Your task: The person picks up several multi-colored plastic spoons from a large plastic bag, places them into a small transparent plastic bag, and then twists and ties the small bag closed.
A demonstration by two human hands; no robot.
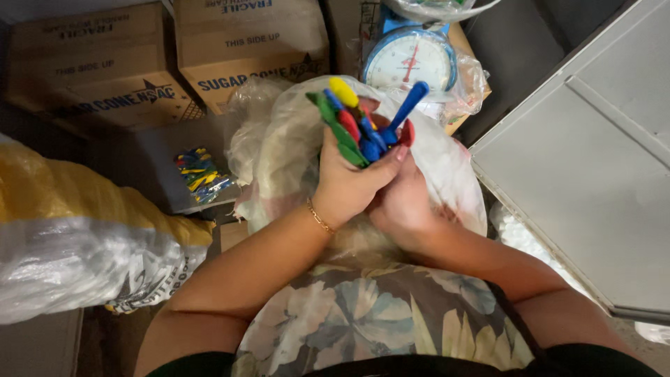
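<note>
Above the clear plastic bag (447,167) in your lap, your left hand (349,185) is clenched round a bunch of coloured plastic spoons (363,119); your right hand (405,202) cups beneath, its grip hidden, so I cannot tell; the bunch looks gathered but not yet put anywhere, by my judgement; handles fan out yellow, blue, green, red; behind the bag stands a blue dial scale (410,59); left of it, a small packet of spoons (199,174).

Head cam, steep downward view, close over lap
</note>
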